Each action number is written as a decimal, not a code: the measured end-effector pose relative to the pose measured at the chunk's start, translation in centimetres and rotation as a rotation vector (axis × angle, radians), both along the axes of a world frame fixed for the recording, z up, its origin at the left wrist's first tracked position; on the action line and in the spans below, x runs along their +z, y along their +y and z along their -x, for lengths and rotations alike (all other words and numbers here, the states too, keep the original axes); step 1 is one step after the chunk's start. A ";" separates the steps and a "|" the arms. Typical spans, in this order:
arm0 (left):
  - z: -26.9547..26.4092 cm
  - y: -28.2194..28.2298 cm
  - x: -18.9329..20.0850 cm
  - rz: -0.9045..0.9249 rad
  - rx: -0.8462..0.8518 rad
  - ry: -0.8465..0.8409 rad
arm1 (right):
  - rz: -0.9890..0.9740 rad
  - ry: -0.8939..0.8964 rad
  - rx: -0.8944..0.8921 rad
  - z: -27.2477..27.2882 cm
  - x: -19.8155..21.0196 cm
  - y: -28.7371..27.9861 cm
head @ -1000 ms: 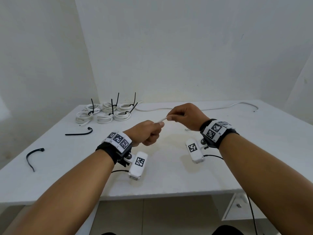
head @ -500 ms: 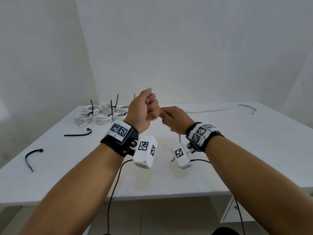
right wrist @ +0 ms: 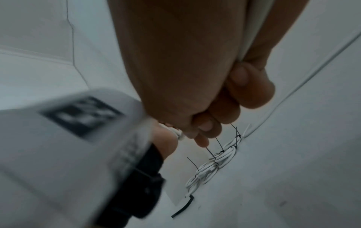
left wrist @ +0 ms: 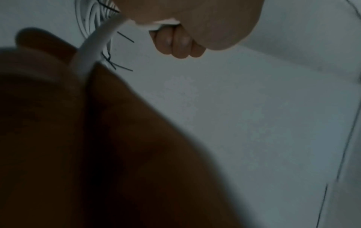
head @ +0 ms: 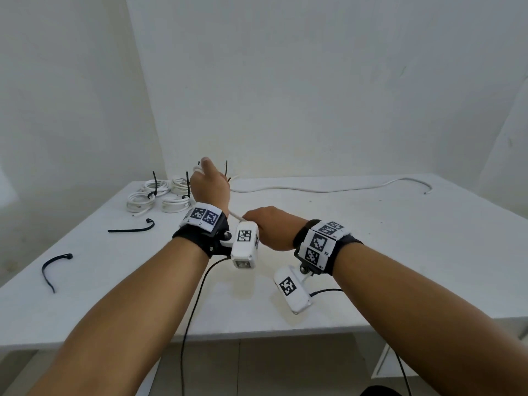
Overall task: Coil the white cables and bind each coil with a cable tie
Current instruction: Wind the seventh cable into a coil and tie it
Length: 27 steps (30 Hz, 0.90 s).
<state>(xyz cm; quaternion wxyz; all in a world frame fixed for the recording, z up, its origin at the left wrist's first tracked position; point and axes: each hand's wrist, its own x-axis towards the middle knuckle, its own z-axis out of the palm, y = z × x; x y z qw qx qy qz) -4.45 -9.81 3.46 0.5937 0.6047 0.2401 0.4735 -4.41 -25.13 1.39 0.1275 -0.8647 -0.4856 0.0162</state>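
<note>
Since half a second ago your left hand (head: 210, 185) has swung up past the bundled coils (head: 155, 194), while your right hand (head: 273, 227) dropped toward the table (head: 371, 252). Both are clenched on the white cable (head: 235, 215), which spans between them and trails away along the table's far edge. If the right fist slackens, the wrap could spring loose (stiff cable, by the look). I count about five tied coils and two loose cable ties (head: 131, 228) left of them.
</note>
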 end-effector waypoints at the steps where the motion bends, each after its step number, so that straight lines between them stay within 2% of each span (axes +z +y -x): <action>1: -0.1 0.2 -0.6 -0.130 0.023 0.071 | 0.026 0.000 0.010 0.2 0.2 0.0; 3: 0.2 0.4 -1.9 -0.439 -0.012 0.137 | 0.057 0.026 0.030 0.7 0.7 -0.1; 5: 0.9 0.8 -2.9 -0.747 -0.163 0.246 | 0.079 0.035 0.058 0.7 1.4 -0.7; 6: 1.2 1.0 -3.3 -0.846 -0.272 0.358 | 0.078 0.027 0.069 0.6 1.8 -1.2; 8: 2.0 1.1 -3.4 -0.885 -0.557 0.624 | 0.032 0.026 0.070 -0.1 2.6 -2.2; 10: 3.0 0.5 -3.4 -0.844 -0.778 0.734 | -0.074 0.078 0.038 -1.0 3.2 -3.0; 12: 4.1 -0.5 -3.1 -0.797 -0.917 0.759 | -0.216 0.142 0.013 -1.9 3.5 -3.6; 14: 4.6 -1.1 -3.1 -0.696 -1.046 0.715 | -0.343 0.185 0.030 -2.3 3.6 -3.9; 16: 4.9 -1.5 -3.0 -0.537 -1.173 0.575 | -0.484 0.197 0.069 -2.5 3.6 -4.0; 22: 5.1 -2.1 -1.2 -0.131 -1.299 0.192 | -0.877 0.199 0.162 -2.3 2.9 -3.1; 27: 5.9 -2.7 0.4 -0.012 -1.343 0.036 | -1.003 0.265 0.123 -1.1 1.0 -2.0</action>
